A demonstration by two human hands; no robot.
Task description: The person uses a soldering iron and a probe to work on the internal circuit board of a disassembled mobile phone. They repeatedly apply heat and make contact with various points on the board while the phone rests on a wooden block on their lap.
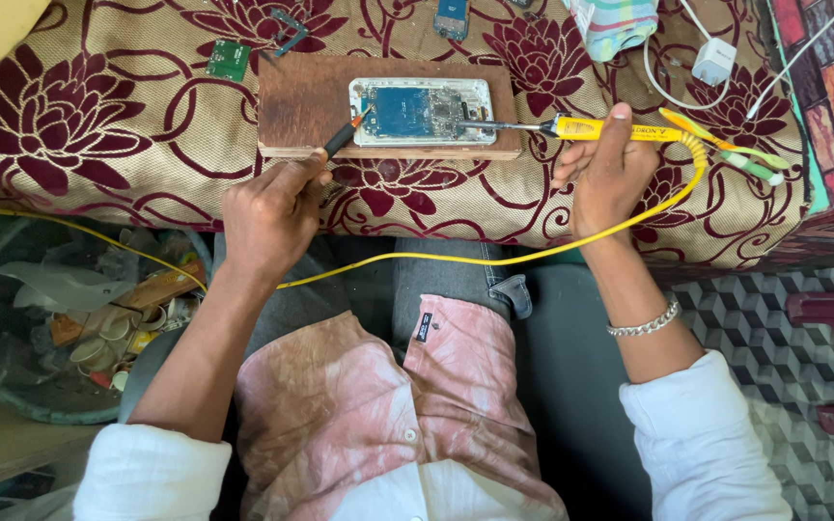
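An opened white phone [423,111] with a blue circuit board lies on a brown wooden block [306,106] on a floral cloth. My right hand [608,169] grips a yellow soldering iron [610,128] whose metal tip rests on the phone's right side. Its yellow cord [494,259] loops down across my lap. My left hand [267,214] holds a thin dark tool with an orange tip [345,135], its point touching the phone's left edge.
A small green circuit board [229,59] and a metal bracket [289,29] lie at the back left. A white charger [714,60] and a folded striped cloth [615,24] sit back right. Tweezers [736,154] lie right. A bin of scraps [60,328] stands lower left.
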